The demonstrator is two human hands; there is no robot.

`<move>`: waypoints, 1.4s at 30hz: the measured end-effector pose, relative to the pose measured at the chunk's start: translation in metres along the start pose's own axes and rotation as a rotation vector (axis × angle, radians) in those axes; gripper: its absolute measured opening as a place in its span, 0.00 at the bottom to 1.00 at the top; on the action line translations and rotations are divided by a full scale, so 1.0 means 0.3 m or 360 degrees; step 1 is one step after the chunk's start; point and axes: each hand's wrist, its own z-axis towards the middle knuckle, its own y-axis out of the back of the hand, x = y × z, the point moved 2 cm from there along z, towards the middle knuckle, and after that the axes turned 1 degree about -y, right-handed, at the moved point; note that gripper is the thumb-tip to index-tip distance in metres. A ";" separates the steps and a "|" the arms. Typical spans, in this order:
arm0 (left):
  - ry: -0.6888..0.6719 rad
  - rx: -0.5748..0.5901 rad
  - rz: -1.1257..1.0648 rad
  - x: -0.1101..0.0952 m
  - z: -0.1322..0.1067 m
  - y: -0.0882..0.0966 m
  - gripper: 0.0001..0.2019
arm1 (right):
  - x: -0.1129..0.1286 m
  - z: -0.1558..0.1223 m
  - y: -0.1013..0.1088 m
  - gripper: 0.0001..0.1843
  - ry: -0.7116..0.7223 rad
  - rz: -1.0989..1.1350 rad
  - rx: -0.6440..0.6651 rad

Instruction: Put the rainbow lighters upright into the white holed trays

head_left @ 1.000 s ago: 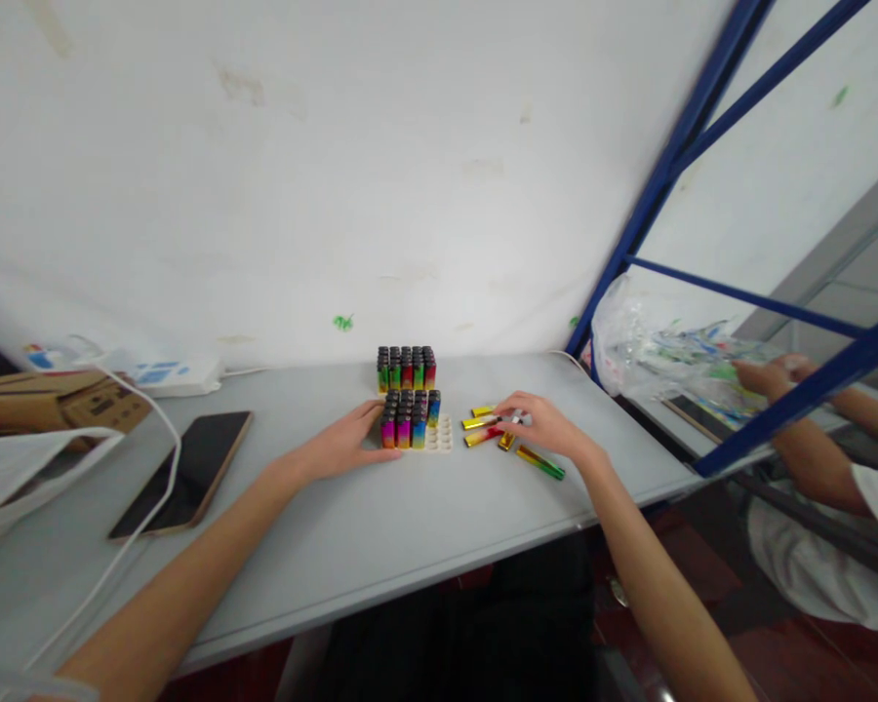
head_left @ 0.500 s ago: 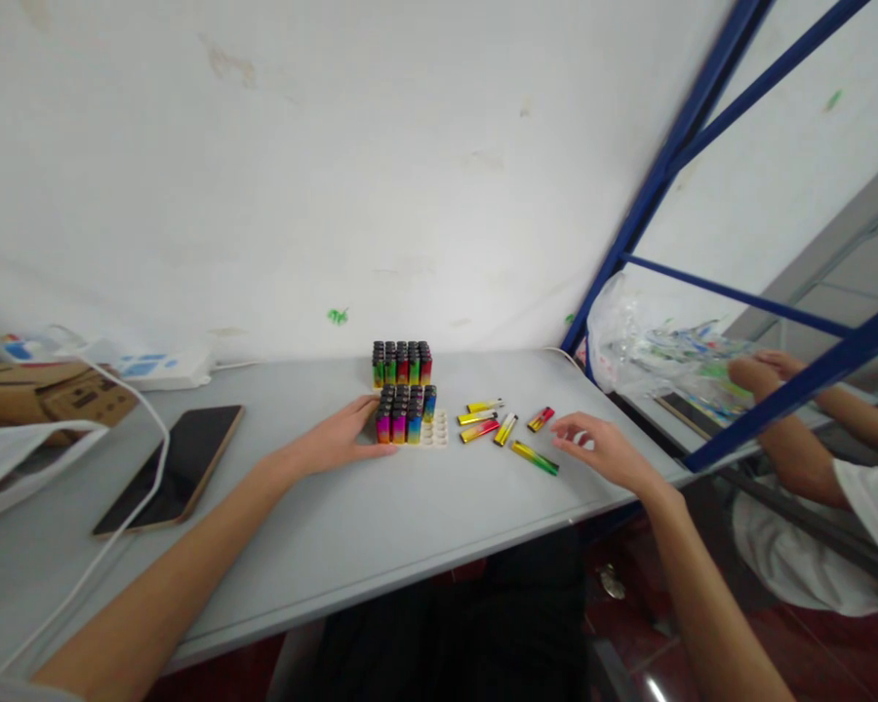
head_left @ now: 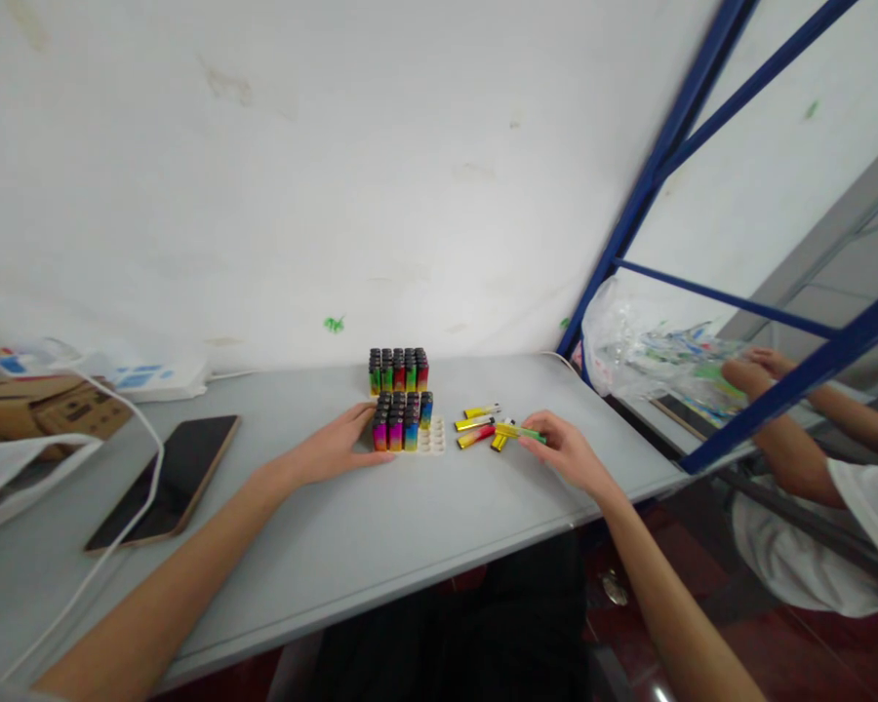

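Bracing the lighter tray (head_left: 433,441) w/ an open left hand (head_left: 335,450), the person pinched a yellow-green lighter (head_left: 518,430) in the right hand (head_left: 567,454), nr far edge of tabletop (head_left: 380,531).

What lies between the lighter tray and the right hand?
Head view: several loose lighters lie flat there; the right hand holds a yellow-green lighter.

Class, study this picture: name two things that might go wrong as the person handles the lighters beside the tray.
1. The right hand pinches the yellow-green lighter only at one end, close to the loose lighters. It might slip and scatter them.
2. The upright lighters stand packed in the white tray, with the left hand close beside them. A nudge might topple some.
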 end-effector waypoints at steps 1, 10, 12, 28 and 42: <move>0.0001 -0.0002 -0.0004 0.003 0.000 -0.001 0.47 | 0.018 0.021 -0.023 0.30 0.0007 0.0120 -0.0056; -0.0008 -0.0022 -0.0004 0.008 -0.005 -0.005 0.47 | 0.214 0.243 -0.297 0.37 -0.0076 0.1004 0.0091; -0.0007 -0.0024 -0.0008 -0.002 -0.008 -0.002 0.46 | 0.243 0.285 -0.343 0.37 -0.0047 0.1046 0.0177; -0.0050 -0.0048 -0.0024 -0.012 -0.007 -0.002 0.45 | 0.163 0.279 -0.461 0.29 0.0167 -0.0043 -0.0358; -0.0047 -0.0044 -0.0020 -0.011 -0.005 -0.006 0.45 | 0.177 0.254 -0.441 0.28 0.0243 -0.0130 -0.0317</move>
